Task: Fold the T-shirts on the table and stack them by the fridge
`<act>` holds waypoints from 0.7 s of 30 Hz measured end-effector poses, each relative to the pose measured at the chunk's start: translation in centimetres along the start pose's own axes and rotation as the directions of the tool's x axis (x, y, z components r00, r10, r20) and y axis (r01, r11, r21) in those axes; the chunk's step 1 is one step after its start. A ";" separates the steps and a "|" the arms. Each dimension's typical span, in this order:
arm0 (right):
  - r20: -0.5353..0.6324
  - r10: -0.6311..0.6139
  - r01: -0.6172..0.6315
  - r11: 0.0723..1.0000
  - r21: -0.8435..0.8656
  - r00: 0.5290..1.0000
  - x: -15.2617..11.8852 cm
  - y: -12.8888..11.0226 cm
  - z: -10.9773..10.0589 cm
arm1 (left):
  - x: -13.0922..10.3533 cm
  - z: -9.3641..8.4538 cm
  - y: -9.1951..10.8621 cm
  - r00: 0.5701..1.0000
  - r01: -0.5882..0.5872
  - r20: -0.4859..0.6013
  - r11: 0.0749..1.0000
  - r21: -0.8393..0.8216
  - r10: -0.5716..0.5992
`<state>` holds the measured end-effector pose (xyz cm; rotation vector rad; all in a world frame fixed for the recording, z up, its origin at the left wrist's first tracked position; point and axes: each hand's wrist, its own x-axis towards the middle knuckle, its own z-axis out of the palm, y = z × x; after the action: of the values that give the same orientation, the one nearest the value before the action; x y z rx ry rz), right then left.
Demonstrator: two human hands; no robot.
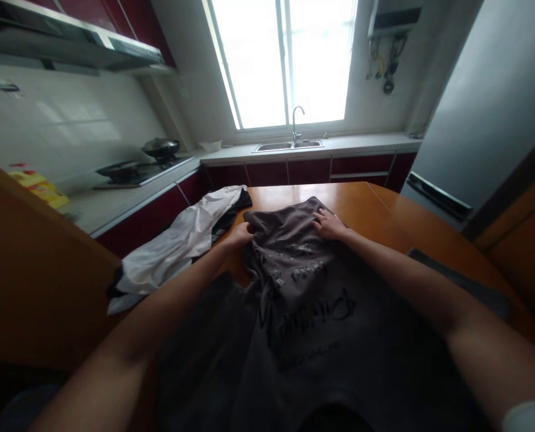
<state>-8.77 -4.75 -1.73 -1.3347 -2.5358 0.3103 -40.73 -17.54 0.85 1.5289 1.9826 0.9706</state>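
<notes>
A dark grey T-shirt [312, 288] with printed lettering lies spread over the wooden table [352, 195], its neckline toward me and its hem at the far side. My left hand [240, 234] has its fingers closed around the shirt's far left edge, where the cloth is bunched into folds. Near the far right corner, my right hand [329, 224] rests flat on the fabric with fingers spread. Left of my left arm, a white garment [177, 240] lies with dark cloth [224, 225] showing under it.
Another dark folded cloth [460, 282] lies at the table's right side. Beyond the table are a sink [274, 146] under the window and a stove [143, 171] with pans. A fridge [478, 114] stands at the right. A brown panel [33, 258] rises at the left.
</notes>
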 end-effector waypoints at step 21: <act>-0.194 0.357 -0.357 0.933 0.038 0.913 -2.8 11.0 -3.8 | 7.8 7.3 4.9 0.873 -0.465 0.097 0.755 0.463 0.478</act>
<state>2.50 -0.73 -1.90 -1.7361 -2.1216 0.2325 -34.57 -7.55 0.34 2.3915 1.9842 0.6982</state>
